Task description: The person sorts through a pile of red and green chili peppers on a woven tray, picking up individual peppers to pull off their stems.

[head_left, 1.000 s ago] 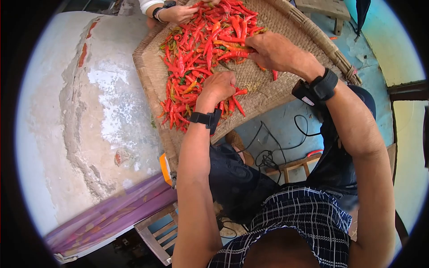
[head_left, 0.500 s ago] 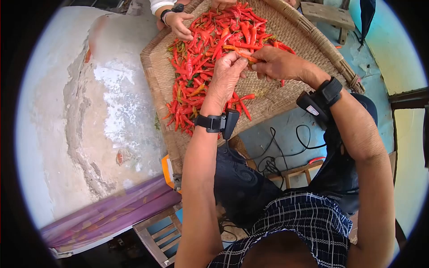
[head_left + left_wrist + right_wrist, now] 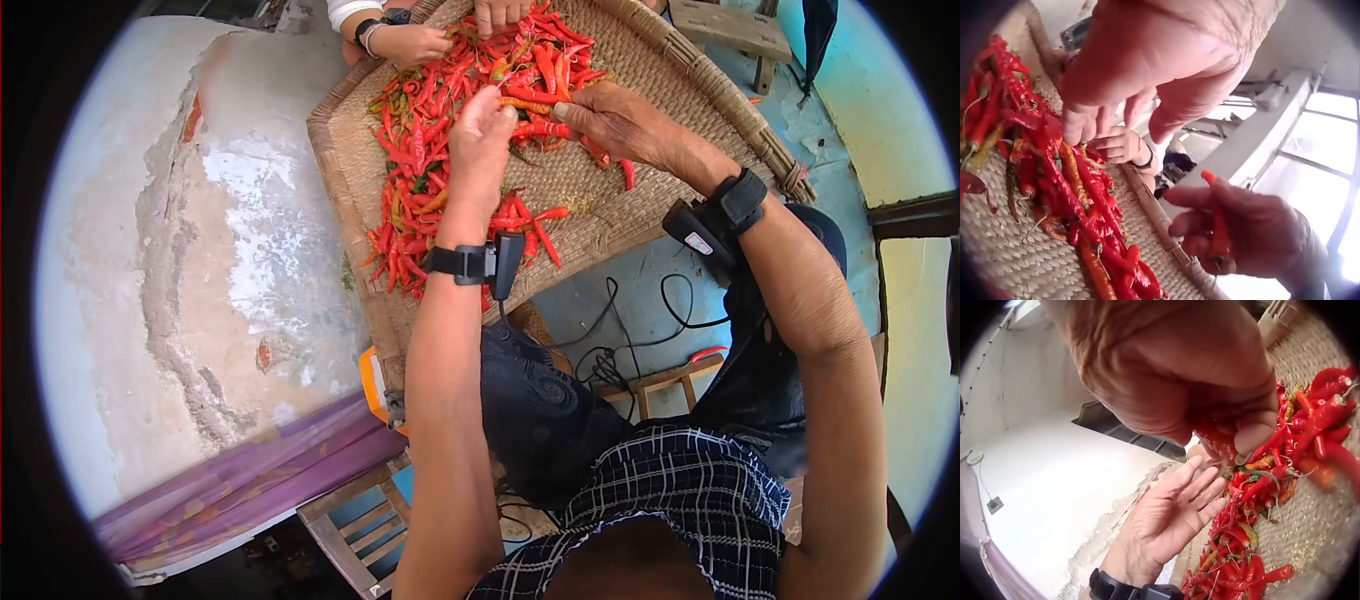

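Red chillies, some orange or green, lie heaped on a woven tray (image 3: 690,100). The right hand (image 3: 630,125) pinches a red chilli between thumb and fingers; in the left wrist view that chilli (image 3: 1220,234) stands upright in the right hand (image 3: 1254,231), its green stem end down. In the right wrist view the chilli (image 3: 1215,440) is partly hidden by the fingers. The left hand (image 3: 478,150) hovers over the pile, holding nothing; its palm and spread fingers show in the right wrist view, the left hand (image 3: 1169,519) apart from the right.
Another person's hands (image 3: 410,45) reach into the pile at the tray's far side. A cracked wall (image 3: 180,250) stands on the left. Black cables (image 3: 610,365) lie on the floor below the tray, near a small wooden stool (image 3: 665,378). A wooden bench (image 3: 730,30) is at the top right.
The two hands came together over the tray, then parted; the left hand has moved left with nothing in it. The other person's left-side hand has gone back to the chillies.
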A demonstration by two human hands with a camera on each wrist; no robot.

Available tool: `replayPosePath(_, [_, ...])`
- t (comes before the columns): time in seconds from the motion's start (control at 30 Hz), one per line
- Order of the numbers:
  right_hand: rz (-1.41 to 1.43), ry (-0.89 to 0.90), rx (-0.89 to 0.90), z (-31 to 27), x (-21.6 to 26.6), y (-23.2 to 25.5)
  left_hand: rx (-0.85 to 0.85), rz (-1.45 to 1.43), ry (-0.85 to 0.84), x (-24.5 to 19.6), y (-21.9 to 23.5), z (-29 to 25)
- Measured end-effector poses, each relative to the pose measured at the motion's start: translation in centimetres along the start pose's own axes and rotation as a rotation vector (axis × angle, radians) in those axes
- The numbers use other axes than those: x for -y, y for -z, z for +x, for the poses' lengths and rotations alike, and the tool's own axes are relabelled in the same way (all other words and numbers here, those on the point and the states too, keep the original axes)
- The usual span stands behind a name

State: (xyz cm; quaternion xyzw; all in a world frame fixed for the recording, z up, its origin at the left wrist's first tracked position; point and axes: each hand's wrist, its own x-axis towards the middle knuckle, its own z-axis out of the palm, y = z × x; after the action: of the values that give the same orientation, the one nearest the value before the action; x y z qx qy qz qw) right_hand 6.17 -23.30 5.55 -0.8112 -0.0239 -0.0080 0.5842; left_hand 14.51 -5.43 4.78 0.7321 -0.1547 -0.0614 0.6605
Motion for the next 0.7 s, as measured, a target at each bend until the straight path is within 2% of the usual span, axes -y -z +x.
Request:
replayPosePath(0.03, [-0.049,0.086,-0.012,0.1,-0.4,0.0,0.092,0.061,0.071,-0.5,-0.3,-0.7])
replayPosePath(0.07, [-0.047,0.087,-0.010,0.1,-0.6,0.0,0.182,0.125,0.143,-1.1,-0.5,-1.5])
replayPosePath(0.13, [-0.067,0.236,-0.079,0.2,-0.7,0.0,0.296,0.057,0.186,-1.8,-1.8,-3.2])
replayPosePath(0.23, [0.003,0.184,-0.056,0.0,-0.3,-0.4,0.391,-0.021,0.245,-2.3,-3.3,-5.0])
replayPosePath(0.4, [0.045,0.150,0.048,-0.1,-1.1,-1.2,0.354,0.039,0.185,-0.9,-3.9,-5.7])
replayPosePath(0.47, [-0.164,0.245,0.072,-0.1,-1.6,-1.3,0.398,0.148,0.212,-0.3,-3.7,-5.2])
replayPosePath(0.5, [-0.275,0.307,0.001,0.2,-2.4,-1.6,0.396,0.150,0.213,0.1,-3.5,-4.7])
replayPosePath(0.57, [-0.204,0.297,-0.035,0.4,-1.7,-1.2,0.288,0.201,0.059,-0.5,-3.0,-3.4])
replayPosePath(0.6, [-0.135,0.287,-0.074,0.4,-1.3,-1.1,0.281,0.174,0.144,-1.2,-1.9,-2.6])
replayPosePath(0.63, [-0.155,0.330,-0.180,0.7,-2.0,-1.4,0.230,0.152,0.152,-1.4,-1.1,-1.8])
replayPosePath(0.67, [-0.153,0.327,-0.182,0.5,-1.8,-1.3,0.179,0.129,0.159,-1.4,-0.4,-1.1])
replayPosePath(0.7, [-0.168,0.315,-0.173,0.2,-1.7,-1.2,0.148,0.286,0.147,-1.4,0.5,-0.9])
